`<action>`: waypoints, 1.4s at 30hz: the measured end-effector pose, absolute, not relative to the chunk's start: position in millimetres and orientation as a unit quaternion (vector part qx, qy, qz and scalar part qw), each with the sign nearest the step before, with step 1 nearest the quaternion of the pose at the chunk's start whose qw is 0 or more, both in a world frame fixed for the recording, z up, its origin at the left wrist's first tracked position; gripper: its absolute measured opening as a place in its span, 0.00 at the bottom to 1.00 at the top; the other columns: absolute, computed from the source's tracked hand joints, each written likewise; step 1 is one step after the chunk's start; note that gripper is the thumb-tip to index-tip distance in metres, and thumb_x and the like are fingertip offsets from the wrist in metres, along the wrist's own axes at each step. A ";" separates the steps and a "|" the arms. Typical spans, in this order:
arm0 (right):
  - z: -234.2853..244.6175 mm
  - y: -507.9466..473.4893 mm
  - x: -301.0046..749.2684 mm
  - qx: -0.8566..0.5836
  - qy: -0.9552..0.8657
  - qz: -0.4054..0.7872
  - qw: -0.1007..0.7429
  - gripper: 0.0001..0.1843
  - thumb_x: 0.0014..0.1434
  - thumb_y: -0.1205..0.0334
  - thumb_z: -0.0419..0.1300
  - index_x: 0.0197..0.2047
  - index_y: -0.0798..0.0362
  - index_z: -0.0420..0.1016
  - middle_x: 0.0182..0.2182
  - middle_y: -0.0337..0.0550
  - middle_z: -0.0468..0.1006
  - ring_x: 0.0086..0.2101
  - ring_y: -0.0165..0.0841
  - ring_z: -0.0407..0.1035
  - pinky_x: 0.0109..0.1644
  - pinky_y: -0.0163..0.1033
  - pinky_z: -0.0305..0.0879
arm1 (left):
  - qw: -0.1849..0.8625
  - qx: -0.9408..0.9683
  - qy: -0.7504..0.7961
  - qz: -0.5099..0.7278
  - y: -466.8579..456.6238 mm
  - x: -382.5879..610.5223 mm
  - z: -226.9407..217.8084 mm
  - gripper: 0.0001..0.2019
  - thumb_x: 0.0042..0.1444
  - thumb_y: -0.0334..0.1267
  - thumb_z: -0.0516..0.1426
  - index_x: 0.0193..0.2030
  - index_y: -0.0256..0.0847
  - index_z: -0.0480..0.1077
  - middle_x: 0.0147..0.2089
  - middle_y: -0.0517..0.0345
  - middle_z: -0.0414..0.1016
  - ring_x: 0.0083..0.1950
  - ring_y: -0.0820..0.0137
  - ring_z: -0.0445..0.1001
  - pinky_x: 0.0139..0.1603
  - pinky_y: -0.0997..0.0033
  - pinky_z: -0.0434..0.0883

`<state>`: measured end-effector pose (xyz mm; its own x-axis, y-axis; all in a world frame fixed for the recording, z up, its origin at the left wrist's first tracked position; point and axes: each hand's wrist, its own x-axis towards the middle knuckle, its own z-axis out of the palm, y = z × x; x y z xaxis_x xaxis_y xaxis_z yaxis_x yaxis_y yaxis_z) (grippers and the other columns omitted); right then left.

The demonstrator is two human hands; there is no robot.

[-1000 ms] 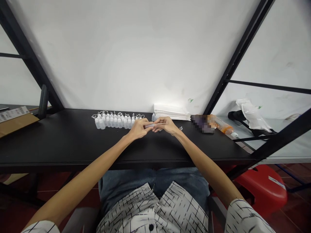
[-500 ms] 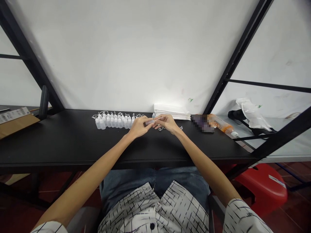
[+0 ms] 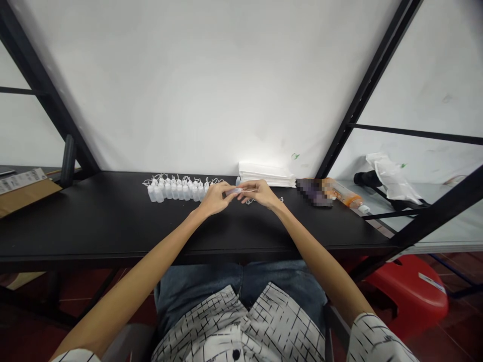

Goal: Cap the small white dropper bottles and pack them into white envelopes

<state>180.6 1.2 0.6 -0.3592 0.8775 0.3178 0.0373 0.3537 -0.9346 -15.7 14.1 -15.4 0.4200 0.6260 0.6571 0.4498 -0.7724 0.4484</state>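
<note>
Above the black table, my left hand (image 3: 216,198) is closed around a small translucent plastic bottle (image 3: 233,191) that lies on its side, its neck towards the right. My right hand (image 3: 261,193) pinches a thin white string (image 3: 249,190) at the bottle's neck end; whether the string is tied on cannot be made out. To the left of my hands, several small bottles (image 3: 175,190) stand upright in rows, white strings looped at their tops. Another small bottle (image 3: 238,181) stands behind my hands. Loose white string pieces (image 3: 281,199) lie beneath and beside my right hand.
A stack of white sheets (image 3: 266,174) lies against the wall. Towards the right are a dark pouch-like item (image 3: 314,192), partly pixelated, and an orange-labelled bottle (image 3: 346,195). A cardboard box (image 3: 30,193) sits at the far left. A red stool (image 3: 411,296) stands below right.
My right fingers have shifted slightly at the bottle's neck, and more of the white string shows between them. My left hand keeps its hold on the bottle.
</note>
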 end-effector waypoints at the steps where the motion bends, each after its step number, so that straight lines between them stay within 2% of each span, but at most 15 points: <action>1: 0.5 1.1 181.0 -0.337 -0.687 0.458 0.452 0.21 0.45 0.55 0.72 0.38 0.60 0.78 0.27 0.45 0.80 0.31 0.37 0.77 0.35 0.42 0.77 | 0.106 0.839 0.320 0.427 13.5 -15.8 -15.0 0.13 0.60 0.45 0.57 0.41 0.41 0.80 0.34 0.55 0.77 0.31 0.71 0.72 0.31 0.72 0.68; 15: 0.9 -3.8 181.1 -0.367 -0.690 0.466 0.415 0.22 0.44 0.50 0.73 0.36 0.60 0.80 0.24 0.46 0.80 0.30 0.36 0.78 0.34 0.38 0.77 | 0.232 0.839 0.310 0.381 14.5 -20.6 -16.4 0.12 0.61 0.41 0.55 0.38 0.39 0.79 0.28 0.60 0.73 0.21 0.77 0.68 0.24 0.75 0.66; 22: -3.4 -3.2 179.1 -0.358 -0.686 0.472 0.422 0.22 0.44 0.51 0.73 0.36 0.60 0.79 0.27 0.47 0.80 0.30 0.36 0.78 0.34 0.40 0.77 | 0.190 0.851 0.301 0.385 13.6 -22.3 -15.0 0.12 0.59 0.42 0.57 0.37 0.40 0.80 0.31 0.58 0.75 0.25 0.75 0.69 0.26 0.75 0.67; 32: -12.4 0.1 174.2 -0.356 -0.669 0.483 0.439 0.20 0.43 0.53 0.73 0.33 0.59 0.76 0.25 0.43 0.78 0.28 0.33 0.76 0.34 0.39 0.77 | 0.206 0.859 0.298 0.361 14.9 -24.8 -13.9 0.13 0.59 0.45 0.58 0.37 0.39 0.80 0.31 0.58 0.74 0.22 0.77 0.67 0.27 0.74 0.66; 42: -9.5 -4.7 170.1 -0.372 -0.641 0.490 0.460 0.18 0.41 0.55 0.73 0.29 0.57 0.74 0.20 0.39 0.76 0.25 0.32 0.75 0.35 0.40 0.77 | 0.122 0.880 0.276 0.367 16.1 -23.1 -15.0 0.10 0.59 0.38 0.57 0.36 0.41 0.80 0.33 0.57 0.75 0.27 0.74 0.69 0.30 0.74 0.65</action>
<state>170.1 -4.7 -9.5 -0.3007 0.9269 0.2246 0.0267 0.2436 -0.9695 -23.1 16.1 -15.0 0.5782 0.5757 0.5781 0.3966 -0.8175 0.4175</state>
